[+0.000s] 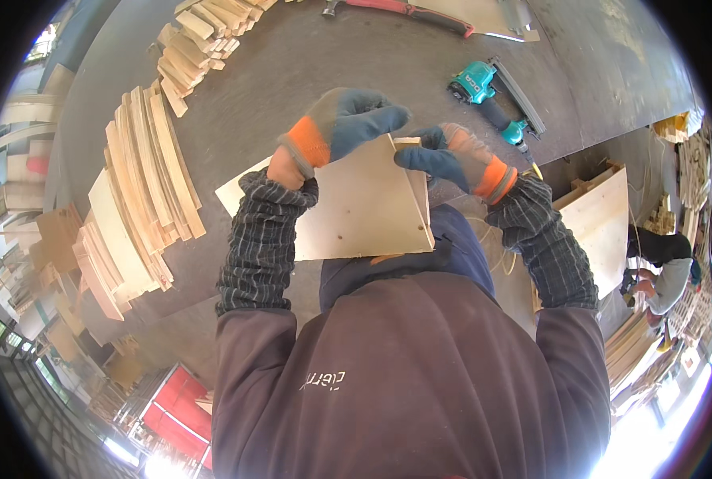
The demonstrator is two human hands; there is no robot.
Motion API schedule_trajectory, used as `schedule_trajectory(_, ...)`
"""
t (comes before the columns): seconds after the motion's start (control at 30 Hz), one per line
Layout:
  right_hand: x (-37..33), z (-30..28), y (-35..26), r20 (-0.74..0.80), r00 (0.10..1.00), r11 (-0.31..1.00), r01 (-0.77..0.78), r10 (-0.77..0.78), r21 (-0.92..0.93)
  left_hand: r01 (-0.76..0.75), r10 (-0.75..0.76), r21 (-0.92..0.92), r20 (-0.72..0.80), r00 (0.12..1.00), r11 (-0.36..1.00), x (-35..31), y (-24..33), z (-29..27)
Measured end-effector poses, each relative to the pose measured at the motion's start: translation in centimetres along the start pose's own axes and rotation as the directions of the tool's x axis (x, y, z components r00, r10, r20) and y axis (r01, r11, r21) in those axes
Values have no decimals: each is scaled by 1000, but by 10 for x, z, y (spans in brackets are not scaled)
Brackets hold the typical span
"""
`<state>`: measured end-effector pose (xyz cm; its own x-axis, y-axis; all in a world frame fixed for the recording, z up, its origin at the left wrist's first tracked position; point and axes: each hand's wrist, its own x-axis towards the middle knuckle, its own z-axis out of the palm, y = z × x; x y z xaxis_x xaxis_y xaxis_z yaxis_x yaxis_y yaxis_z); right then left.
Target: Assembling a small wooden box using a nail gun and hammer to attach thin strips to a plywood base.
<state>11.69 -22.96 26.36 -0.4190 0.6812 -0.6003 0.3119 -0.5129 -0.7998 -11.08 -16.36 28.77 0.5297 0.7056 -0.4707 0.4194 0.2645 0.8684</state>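
Head view: pale wooden panel [352, 211], near side of table [292, 88]; likely light, stiff, best taken by opposite edges; left hand [344, 128] half-curled at top edge, grip unclear; right hand [458, 161] pinching side strip [408, 142].

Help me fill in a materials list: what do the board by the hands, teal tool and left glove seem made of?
Board: probably bare wood, pale and matte, with small knot-like spots. Teal tool: painted metal or plastic; its smooth look fits either. Left glove: likely fabric, dully rubber-coated where blue; its orange cuff looks uncoated.
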Motion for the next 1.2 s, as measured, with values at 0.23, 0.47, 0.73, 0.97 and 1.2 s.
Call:
schedule_trajectory(0.23, 8, 10, 1, -125, 992, 996, -10, -1, -86, -177, 125, 291, 190, 974, 940, 24, -12, -12)
schedule_trajectory(0.47, 30, 17, 23, -231, 969, 985, 49, -87, -163, -149, -4, 517, 283, 959, 843, 42, -4, -17)
schedule_trajectory(0.73, 31, 9, 38, -232, 971, 993, 26, -53, -117, 18, -97, 409, 173, 980, 912, 45, 7, 15)
schedule_trajectory(0.97, 12, 21, 57, -219, 966, 986, 153, -135, 69, 5, -68, 425, 133, 989, 905, 49, -2, 16)
schedule_trajectory(1.2, -42, 66, 125, -294, 955, 960, 119, -41, 254, 0, -38, 445, 76, 996, 896, 47, -4, 14)
